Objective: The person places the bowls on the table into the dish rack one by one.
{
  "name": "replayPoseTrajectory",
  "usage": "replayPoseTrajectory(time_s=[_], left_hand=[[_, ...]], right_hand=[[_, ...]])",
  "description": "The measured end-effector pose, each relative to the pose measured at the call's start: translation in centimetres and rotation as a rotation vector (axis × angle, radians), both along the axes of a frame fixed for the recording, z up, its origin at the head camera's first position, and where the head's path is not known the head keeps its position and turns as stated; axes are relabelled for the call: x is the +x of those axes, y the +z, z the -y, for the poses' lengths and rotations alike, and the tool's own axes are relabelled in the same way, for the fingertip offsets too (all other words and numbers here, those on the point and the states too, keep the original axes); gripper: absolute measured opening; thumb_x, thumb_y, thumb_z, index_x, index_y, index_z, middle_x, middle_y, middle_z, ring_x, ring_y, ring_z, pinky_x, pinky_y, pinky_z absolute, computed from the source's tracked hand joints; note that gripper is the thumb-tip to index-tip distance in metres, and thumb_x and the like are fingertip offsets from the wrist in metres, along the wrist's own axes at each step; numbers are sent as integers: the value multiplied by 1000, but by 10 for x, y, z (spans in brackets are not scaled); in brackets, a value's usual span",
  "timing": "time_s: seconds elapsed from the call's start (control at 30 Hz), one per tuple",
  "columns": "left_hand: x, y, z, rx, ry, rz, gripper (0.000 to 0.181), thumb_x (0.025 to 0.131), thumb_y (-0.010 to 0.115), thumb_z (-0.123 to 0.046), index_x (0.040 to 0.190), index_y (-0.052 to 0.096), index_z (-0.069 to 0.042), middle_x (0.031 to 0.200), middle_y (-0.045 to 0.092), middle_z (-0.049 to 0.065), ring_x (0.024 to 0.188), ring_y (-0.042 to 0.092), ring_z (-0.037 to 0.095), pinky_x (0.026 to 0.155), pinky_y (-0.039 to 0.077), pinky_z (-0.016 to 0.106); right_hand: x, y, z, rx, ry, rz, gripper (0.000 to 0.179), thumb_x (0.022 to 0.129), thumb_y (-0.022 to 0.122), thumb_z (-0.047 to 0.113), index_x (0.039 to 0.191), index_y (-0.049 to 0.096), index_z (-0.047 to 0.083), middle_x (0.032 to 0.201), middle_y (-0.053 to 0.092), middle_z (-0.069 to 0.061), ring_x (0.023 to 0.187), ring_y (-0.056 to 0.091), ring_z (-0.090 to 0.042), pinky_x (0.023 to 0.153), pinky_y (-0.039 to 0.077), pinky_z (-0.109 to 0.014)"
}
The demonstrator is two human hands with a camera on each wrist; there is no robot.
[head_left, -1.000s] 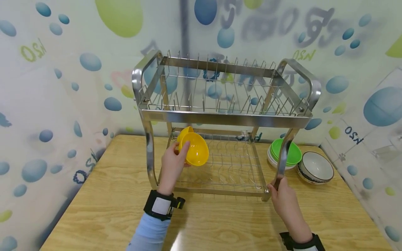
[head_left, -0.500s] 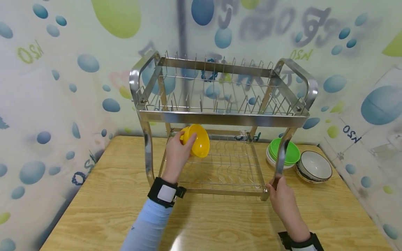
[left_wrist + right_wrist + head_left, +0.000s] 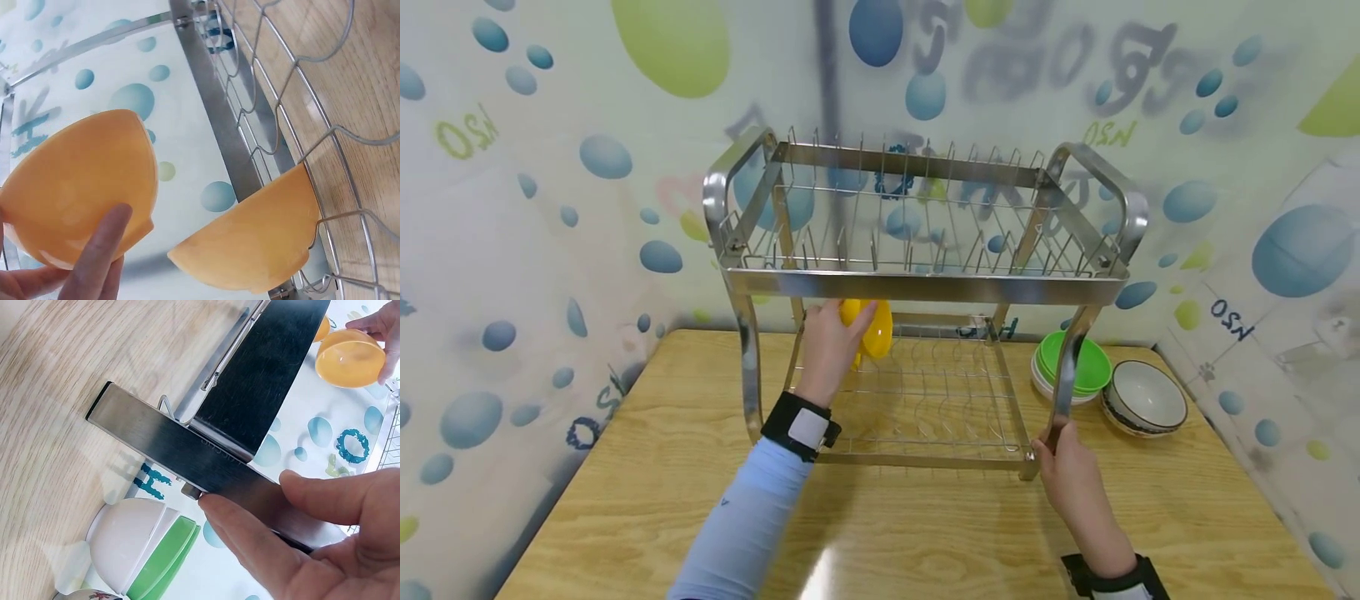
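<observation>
My left hand [image 3: 832, 346] pinches a yellow bowl [image 3: 878, 332] between thumb and fingers, below the upper tier of a two-tier metal dish rack [image 3: 925, 287]. In the left wrist view the held bowl [image 3: 81, 181] is apart from a second yellow bowl [image 3: 256, 234], which stands tilted on its side in the lower tier's wires. The head view mostly hides that second bowl. With thumb and fingers, my right hand [image 3: 1075, 483] grips the rack's front right leg [image 3: 1070, 367] near its bottom; the right wrist view shows the metal leg [image 3: 181, 447] between them.
Right of the rack, green bowls [image 3: 1086, 364] sit stacked on white ones [image 3: 1042, 382]. Beside them are patterned white bowls [image 3: 1147, 395]. The rack stands on a wooden table [image 3: 925, 533] against a patterned wall [image 3: 625, 83]. Thin wire dividers [image 3: 872, 250] line the upper tier.
My left hand has gone farther back and a little up with the bowl, whose opening has turned from facing me to the right. My right hand keeps its grip on the leg.
</observation>
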State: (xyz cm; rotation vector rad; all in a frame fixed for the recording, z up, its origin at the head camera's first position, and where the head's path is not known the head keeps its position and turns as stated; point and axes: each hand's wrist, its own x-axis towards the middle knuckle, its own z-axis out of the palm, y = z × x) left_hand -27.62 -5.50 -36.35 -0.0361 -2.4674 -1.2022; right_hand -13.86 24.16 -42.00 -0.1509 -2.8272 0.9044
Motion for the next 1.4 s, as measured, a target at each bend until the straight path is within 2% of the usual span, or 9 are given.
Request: replayPoseTrajectory(time_s=[0.13,0.23,0.37,0.5,0.6,0.93,1.13,1.23,1.4], left_hand=[[-11,-3,-6,-35,-53,-52,52,88,61,-47,124,52,-10,111,46,15,89,49,24,62,53,27],[-19,-6,-11,-52,-89,-102,59,87,64,-45,135,43,-17,121,42,13,95,49,22,69,53,26],[-24,-11,-15,-149,-57,-103,56,87,60,-51,127,49,-13,114,45,13,95,47,24,67,53,26],[-25,-16,-17,-280,0,-66,59,89,53,-57,107,59,-2,105,50,18,92,49,28,62,52,29],[-26,-18,-18,-326,19,-50,61,89,52,-58,101,61,1,105,52,22,92,51,31,63,53,32],[-33,-26,-22,-511,29,-22,67,90,49,-59,100,64,6,108,56,29,99,55,37,74,55,38],[-36,-33,-27,-526,26,-7,68,89,54,-57,118,59,5,121,49,36,108,54,43,71,57,40],[-36,-37,-30,-546,39,-26,69,88,57,-55,123,56,4,120,50,34,103,57,41,70,57,40],[-35,-42,-34,-640,69,-72,66,88,58,-55,119,58,3,114,53,32,97,59,37,76,57,39]], right_hand=[[1,0,0,3,0,-16,25,94,55,6,109,40,-6,85,57,-20,70,58,-26,53,45,-33],[1,0,0,2,0,-21,24,94,55,7,108,40,-5,84,57,-19,68,57,-25,51,44,-33],[1,0,0,5,4,-24,25,94,55,7,109,40,-6,85,58,-20,68,57,-25,51,44,-32],[1,-1,0,8,8,-31,25,94,55,6,109,40,-6,85,58,-19,68,57,-25,51,43,-32],[1,0,1,6,8,-30,25,94,55,6,109,40,-6,84,58,-19,66,56,-24,50,42,-31],[1,-1,1,25,11,-55,23,93,56,5,107,41,-6,83,57,-18,64,56,-23,50,41,-30],[1,-2,1,25,12,-58,22,94,56,6,107,41,-5,84,57,-18,65,56,-23,49,41,-30],[1,-3,1,27,10,-70,22,93,56,6,105,41,-5,83,57,-18,65,56,-24,50,42,-31],[1,-3,1,36,14,-98,21,93,57,5,104,42,-5,82,57,-18,64,57,-24,50,42,-32]])
